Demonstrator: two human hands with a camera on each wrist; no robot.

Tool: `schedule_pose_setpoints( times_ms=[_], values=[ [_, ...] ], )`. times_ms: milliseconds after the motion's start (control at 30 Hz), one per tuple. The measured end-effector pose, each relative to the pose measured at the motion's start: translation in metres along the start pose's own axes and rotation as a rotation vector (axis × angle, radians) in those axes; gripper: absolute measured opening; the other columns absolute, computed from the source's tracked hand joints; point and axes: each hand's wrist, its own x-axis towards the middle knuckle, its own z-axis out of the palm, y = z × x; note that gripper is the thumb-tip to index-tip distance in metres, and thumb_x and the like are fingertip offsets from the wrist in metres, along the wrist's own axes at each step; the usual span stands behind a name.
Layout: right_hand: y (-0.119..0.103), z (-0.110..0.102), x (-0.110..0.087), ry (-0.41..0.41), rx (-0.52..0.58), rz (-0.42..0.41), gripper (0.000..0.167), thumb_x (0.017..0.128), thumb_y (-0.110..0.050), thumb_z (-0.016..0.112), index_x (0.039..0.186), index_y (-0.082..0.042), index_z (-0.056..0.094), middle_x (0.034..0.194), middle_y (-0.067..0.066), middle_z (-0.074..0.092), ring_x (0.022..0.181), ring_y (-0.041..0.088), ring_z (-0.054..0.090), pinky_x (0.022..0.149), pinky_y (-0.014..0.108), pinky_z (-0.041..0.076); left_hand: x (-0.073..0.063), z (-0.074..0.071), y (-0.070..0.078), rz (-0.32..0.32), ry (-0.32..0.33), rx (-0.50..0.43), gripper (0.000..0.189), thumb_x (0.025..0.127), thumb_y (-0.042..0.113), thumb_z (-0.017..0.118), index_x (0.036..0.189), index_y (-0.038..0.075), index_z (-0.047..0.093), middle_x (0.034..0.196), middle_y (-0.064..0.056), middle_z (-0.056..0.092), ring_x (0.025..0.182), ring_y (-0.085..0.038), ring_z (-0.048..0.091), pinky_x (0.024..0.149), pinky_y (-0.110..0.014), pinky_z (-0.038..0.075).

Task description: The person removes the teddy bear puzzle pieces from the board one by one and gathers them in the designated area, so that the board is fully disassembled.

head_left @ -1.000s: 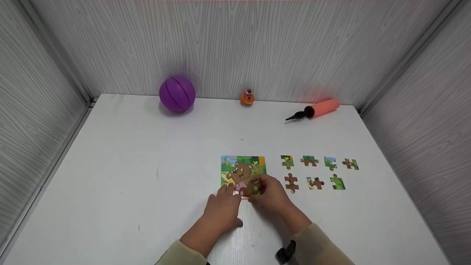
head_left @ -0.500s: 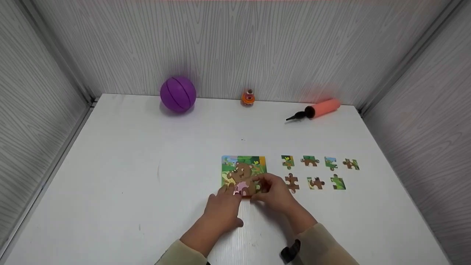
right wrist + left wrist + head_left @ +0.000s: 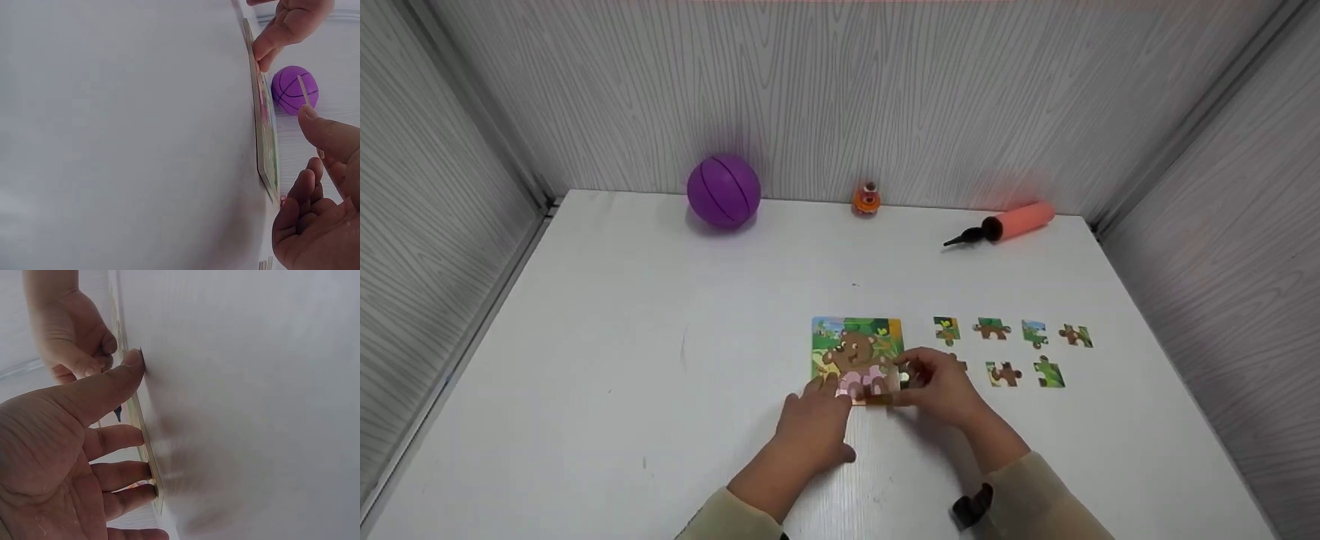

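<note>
A bear jigsaw puzzle (image 3: 847,341) lies flat on the white table. My left hand (image 3: 814,424) rests on its lower left corner; in the left wrist view the fingers (image 3: 126,475) are extended against the thin board and the thumb is near its front edge. At the lower right, my right hand (image 3: 949,386) pinches a puzzle piece (image 3: 304,90) between thumb and fingers, raised above the puzzle. The piece is seen edge-on in the right wrist view, and the fingers hide part of it. A dark brown patch shows at the puzzle's lower right edge.
Several loose pieces lie in two rows to the right, including a green piece (image 3: 1048,371) and a brown piece (image 3: 1075,334). Along the back are a purple ball (image 3: 724,192), a small orange figurine (image 3: 865,200) and a coral pump (image 3: 1020,221) with a black nozzle.
My right hand has moved right and lifted the piece away from the puzzle's lower right, and it now covers part of a loose piece. The left hand has stayed in place.
</note>
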Motion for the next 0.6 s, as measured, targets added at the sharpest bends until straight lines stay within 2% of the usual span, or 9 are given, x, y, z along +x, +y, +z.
schedule_pose_setpoints(
  times_ms=[133, 300, 433, 600],
  values=[
    [-0.002, -0.01, -0.001, 0.005, -0.029, -0.03, 0.042, 0.077, 0.002, 0.091, 0.115, -0.008, 0.075, 0.088, 0.006, 0.058, 0.076, 0.02, 0.051, 0.065, 0.03, 0.043, -0.001, -0.001, 0.0, 0.004, 0.005, 0.002, 0.073, 0.076, 0.039, 0.096, 0.135, 0.003, 0.07, 0.158, -0.021, 0.05, 0.147, -0.041, 0.044, 0.107, -0.066, 0.045],
    [-0.004, -0.026, -0.004, 0.024, -0.058, -0.023, 0.041, 0.08, 0.0, 0.09, 0.117, -0.01, 0.076, 0.092, 0.006, 0.059, 0.08, 0.022, 0.051, 0.067, 0.031, 0.044, -0.002, 0.0, -0.001, 0.006, 0.021, -0.007, 0.073, 0.076, 0.038, 0.097, 0.133, 0.003, 0.07, 0.158, -0.02, 0.051, 0.146, -0.04, 0.045, 0.105, -0.065, 0.046],
    [-0.004, -0.046, -0.008, 0.071, -0.09, -0.002, 0.043, 0.08, 0.002, 0.089, 0.119, -0.011, 0.076, 0.093, 0.008, 0.059, 0.082, 0.022, 0.053, 0.067, 0.031, 0.045, -0.002, 0.001, -0.001, 0.011, 0.037, -0.008, 0.071, 0.075, 0.036, 0.097, 0.131, 0.003, 0.071, 0.157, -0.021, 0.051, 0.146, -0.04, 0.045, 0.104, -0.065, 0.047],
    [0.001, -0.067, -0.013, 0.107, -0.122, -0.016, 0.047, 0.081, 0.003, 0.088, 0.125, -0.007, 0.074, 0.098, 0.01, 0.059, 0.083, 0.024, 0.054, 0.069, 0.031, 0.048, -0.003, 0.002, -0.001, 0.013, 0.045, -0.007, 0.071, 0.074, 0.035, 0.098, 0.131, 0.002, 0.071, 0.156, -0.022, 0.051, 0.145, -0.041, 0.045, 0.104, -0.066, 0.047]
  ],
)
